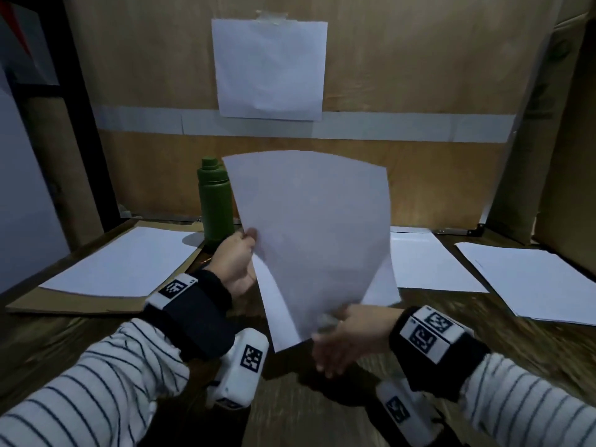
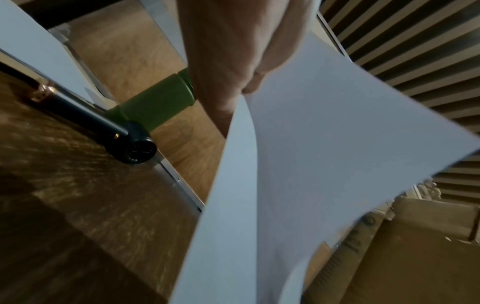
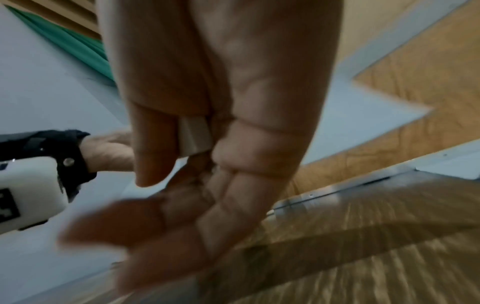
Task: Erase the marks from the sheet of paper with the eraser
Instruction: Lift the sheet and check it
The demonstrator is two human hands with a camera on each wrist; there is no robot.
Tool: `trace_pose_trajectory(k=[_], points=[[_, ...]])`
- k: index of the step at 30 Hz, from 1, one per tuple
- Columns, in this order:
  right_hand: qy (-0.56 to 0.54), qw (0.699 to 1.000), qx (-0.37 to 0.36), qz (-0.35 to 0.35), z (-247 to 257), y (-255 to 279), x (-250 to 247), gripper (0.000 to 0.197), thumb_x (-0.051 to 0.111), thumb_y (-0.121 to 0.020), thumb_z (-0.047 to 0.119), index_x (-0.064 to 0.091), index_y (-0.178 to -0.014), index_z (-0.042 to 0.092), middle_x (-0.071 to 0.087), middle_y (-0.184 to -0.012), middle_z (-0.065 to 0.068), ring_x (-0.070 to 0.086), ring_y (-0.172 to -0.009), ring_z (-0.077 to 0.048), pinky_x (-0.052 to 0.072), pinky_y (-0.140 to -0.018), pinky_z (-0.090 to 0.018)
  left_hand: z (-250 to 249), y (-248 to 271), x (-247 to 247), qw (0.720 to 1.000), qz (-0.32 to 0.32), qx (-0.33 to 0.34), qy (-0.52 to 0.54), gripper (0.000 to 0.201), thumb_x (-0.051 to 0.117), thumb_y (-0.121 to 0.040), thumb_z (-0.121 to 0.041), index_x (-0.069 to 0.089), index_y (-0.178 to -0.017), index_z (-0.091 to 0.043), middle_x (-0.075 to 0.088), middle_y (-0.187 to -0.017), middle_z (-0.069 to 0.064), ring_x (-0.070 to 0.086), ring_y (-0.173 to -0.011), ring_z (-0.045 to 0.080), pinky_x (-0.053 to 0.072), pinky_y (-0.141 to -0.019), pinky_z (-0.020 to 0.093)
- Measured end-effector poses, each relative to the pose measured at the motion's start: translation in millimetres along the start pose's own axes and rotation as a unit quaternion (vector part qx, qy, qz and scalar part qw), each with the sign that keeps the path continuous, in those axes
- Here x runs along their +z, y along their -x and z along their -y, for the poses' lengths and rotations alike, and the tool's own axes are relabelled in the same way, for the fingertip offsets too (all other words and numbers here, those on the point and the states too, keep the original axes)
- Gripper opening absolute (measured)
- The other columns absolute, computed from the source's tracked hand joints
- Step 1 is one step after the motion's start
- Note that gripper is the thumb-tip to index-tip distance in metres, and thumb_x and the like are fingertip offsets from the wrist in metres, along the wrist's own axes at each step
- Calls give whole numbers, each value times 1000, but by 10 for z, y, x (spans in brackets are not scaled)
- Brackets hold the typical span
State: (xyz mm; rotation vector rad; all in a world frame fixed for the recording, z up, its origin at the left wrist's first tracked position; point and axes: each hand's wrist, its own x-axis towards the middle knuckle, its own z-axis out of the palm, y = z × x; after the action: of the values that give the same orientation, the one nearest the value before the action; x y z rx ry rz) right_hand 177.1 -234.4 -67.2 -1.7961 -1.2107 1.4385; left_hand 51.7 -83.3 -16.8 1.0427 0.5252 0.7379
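Pinching sheet (image 1: 309,227) — left hand (image 1: 233,264); right hand (image 1: 342,337) grips eraser (image 3: 194,135).

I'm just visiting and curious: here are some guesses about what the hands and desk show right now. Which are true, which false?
1. The left hand holds the raised sheet of paper by its edge. True.
2. The raised sheet lies flat on the table. False: it is lifted, curving in the air.
3. The right hand has a small white eraser tucked between thumb and fingers. True.
4. The green bottle lies on its side. False: it stands upright.
5. A sheet is taped to the back board. True.
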Motion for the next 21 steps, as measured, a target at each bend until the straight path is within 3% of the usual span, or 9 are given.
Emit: trace_pose_trajectory(k=[3,7,9,11,14,16,18,20,21], points=[[87,991,-2,-103,104,43,-157,22,57,-91,22,61,-70,15,51,-53,2,48,-46,-10,41,-50,-22,-119,-84,-211,998,-56,27,5,35,26,-104,-14,44,-134,-6,57,-128,13,57,-114,31,46,-93,41],[68,985,15,-157,346,-70,-354,32,52,-91,42,50,-70,18,34,-58,3,31,-48,-8,28,-47,-21,-324,-200,-680,984,-153,80,45,28,26,-104,-14,49,-120,-10,60,-122,13,61,-83,20,46,-95,43],[29,986,38,-159,505,-177,-353,33,42,-95,40,47,-73,15,30,-59,1,26,-48,-10,24,-48,-23,-421,-219,-942,973,-202,100,41,28,29,-103,-18,55,-112,-11,54,-133,17,61,-85,19,48,-96,44],[65,984,36,-164,653,-353,-315,24,39,-96,28,48,-82,11,33,-64,-3,28,-52,-12,23,-50,-25,-513,-244,-1227,965,-225,108,85,33,30,-102,-21,52,-123,-8,55,-134,13,61,-106,25,52,-89,41],[264,949,33,-171,845,-679,-232,34,42,-96,26,56,-116,1,55,-85,-10,46,-68,-17,37,-58,-27,-577,-326,-1521,945,-290,89,122,65,32,-92,-34,27,-144,5,31,-150,25,32,-138,40,41,-102,46],[327,930,27,-164,955,-886,-142,38,48,-94,28,60,-116,-2,60,-97,-13,50,-80,-19,39,-63,-27,-611,-356,-1662,922,-333,75,184,61,43,-93,-20,24,-140,15,26,-148,34,29,-135,46,49,-89,47],[364,919,32,-151,1000,-1169,-84,35,57,-88,30,62,-100,-3,57,-83,-10,51,-73,-20,37,-54,-24,-621,-333,-1757,924,-356,73,121,52,51,-89,-2,32,-130,21,36,-137,40,40,-126,50,52,-81,50],[407,898,44,-157,968,-1486,-75,47,65,-73,51,61,-86,6,61,-76,-7,58,-67,-22,47,-55,-28,-567,-359,-1839,919,-330,93,194,57,39,-96,-24,26,-142,8,30,-149,26,36,-136,34,55,-65,24],[415,893,47,-166,965,-1658,-91,57,66,-63,61,64,-86,9,66,-77,-7,63,-69,-23,55,-63,-31,-545,-363,-1862,924,-304,110,205,57,28,-99,-32,21,-147,-2,25,-155,15,32,-141,26,50,-56,12]])
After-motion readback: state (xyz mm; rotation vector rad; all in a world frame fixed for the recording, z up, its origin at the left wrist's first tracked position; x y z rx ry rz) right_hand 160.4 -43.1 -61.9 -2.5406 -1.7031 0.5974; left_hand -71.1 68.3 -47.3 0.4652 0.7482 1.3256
